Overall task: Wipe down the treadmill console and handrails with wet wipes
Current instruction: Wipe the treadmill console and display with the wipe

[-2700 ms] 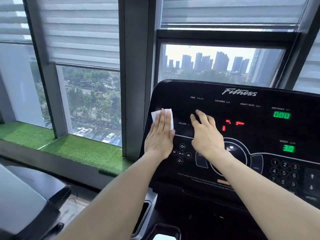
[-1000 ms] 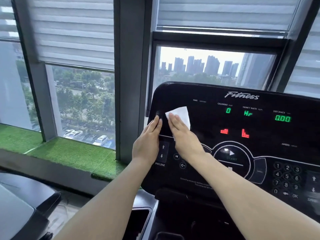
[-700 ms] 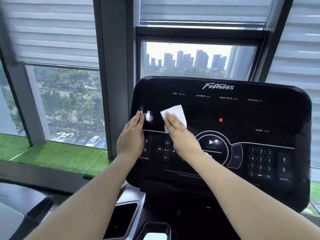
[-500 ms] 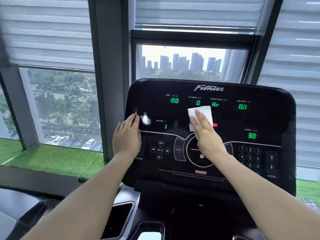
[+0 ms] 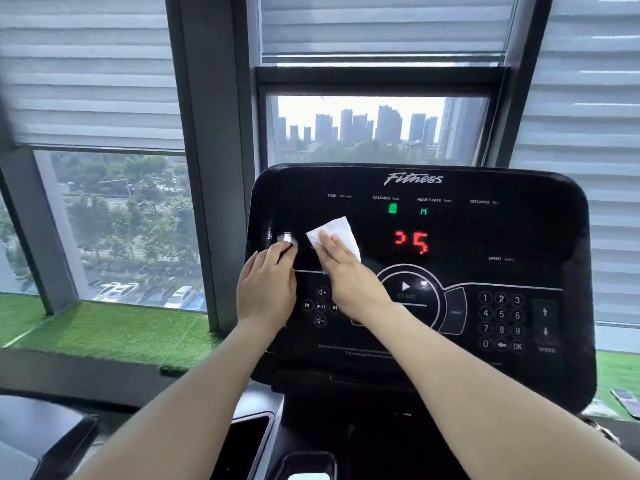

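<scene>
The black treadmill console (image 5: pixel 519 237) fills the middle and right of the head view, with lit green and red digits and a number keypad. A white wet wipe (image 5: pixel 337 232) lies flat on the console's left display area. My right hand (image 5: pixel 349 278) presses it against the panel with straight fingers. My left hand (image 5: pixel 266 289) rests flat on the console's left edge, fingers straight, holding nothing. The handrails are out of view.
A dark window pillar (image 5: pixel 211 168) stands just left of the console. Green artificial turf (image 5: pixel 114 334) covers the sill below the windows. A tray recess (image 5: pixel 249 441) sits below the console, and part of another machine (image 5: pixel 41 431) shows at the lower left.
The wipe was under my left hand at first, then under my right. My right hand swept it right to the console's middle and has now brought it back left, beside my left hand.
</scene>
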The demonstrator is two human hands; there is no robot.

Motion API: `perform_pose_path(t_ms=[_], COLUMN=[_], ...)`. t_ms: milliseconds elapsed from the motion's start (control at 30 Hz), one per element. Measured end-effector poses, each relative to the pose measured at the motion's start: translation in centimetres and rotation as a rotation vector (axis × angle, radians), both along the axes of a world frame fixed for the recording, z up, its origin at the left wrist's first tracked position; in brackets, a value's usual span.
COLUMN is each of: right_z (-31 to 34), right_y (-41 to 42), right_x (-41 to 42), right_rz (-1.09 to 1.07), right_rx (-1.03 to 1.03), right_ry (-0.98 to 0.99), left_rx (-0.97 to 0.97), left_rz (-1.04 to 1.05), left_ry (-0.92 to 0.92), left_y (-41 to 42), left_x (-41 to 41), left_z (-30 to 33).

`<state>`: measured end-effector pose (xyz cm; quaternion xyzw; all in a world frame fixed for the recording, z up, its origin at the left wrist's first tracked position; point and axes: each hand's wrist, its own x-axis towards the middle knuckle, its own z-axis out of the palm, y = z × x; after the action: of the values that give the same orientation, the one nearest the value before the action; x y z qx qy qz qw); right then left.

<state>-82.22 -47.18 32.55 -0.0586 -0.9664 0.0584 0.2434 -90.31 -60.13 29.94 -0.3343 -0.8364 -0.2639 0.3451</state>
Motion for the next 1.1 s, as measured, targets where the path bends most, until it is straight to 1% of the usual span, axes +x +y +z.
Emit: perform_pose_path(t_ms=[67,133,200,333,433,467,500,567,633,700,800,867,967,1100], right_z=[0.4,0.5,0.6,1.2,1.2,0.9,0.7,0.4,0.3,0.4,0.6,0.6,1.1,1.0], right_y=[1.0,2.3,4.0,7.6,8.2,7.8,7.0,4.8,2.3,0.5,0.6,2.3,5.5,10.2], right_x=[0.9,2.5,4.5,7.6,7.2,6.6,5.9,4.3,2.6,1.6,1.6,2.5,5.0,9.3], right_rz=[0.005,-0.025,-0.088,-0.275,-0.349,-0.369,-0.366,-0.262,-0.150,-0.059,-0.044,-0.104,-0.254,-0.380], right_rx=[0.010,-0.003,-0.022,0.071,-0.038,-0.039,-0.012,0.079,0.176,0.197,0.186,0.170,0.096,0.003], right_ry=[-0.020,0.005,0.046,0.184,0.271,0.292,0.305,0.315,0.222,0.102,0.060,0.064,0.134,0.225], left_rx=[0.009,0.008,-0.005,0.012,0.023,0.020,0.019,0.015,0.010,-0.001,-0.034,-0.036,-0.042,-0.035], left_rz=[-0.009,-0.031,-0.053,-0.081,-0.088,-0.090,-0.090,-0.090,-0.090,-0.085,-0.086,-0.093,-0.132,-0.200], left_ry=[0.006,0.006,0.002,-0.004,-0.016,-0.019,-0.022,-0.025,-0.021,-0.024,-0.029,-0.025,-0.025,-0.014], left_y=[0.6,1.6,2.5,3.6,3.5,3.3,3.0,2.5,2.1,1.9,2.0,2.5,4.2,7.3], left_x=[0.6,1.3,2.1,3.0,2.7,2.6,2.3,2.1,1.8,1.8,2.0,2.4,3.5,5.6], left_z=[0.3,0.4,0.4,0.8,1.0,0.9,0.8,0.5,0.2,0.0,0.0,0.1,0.3,0.9])
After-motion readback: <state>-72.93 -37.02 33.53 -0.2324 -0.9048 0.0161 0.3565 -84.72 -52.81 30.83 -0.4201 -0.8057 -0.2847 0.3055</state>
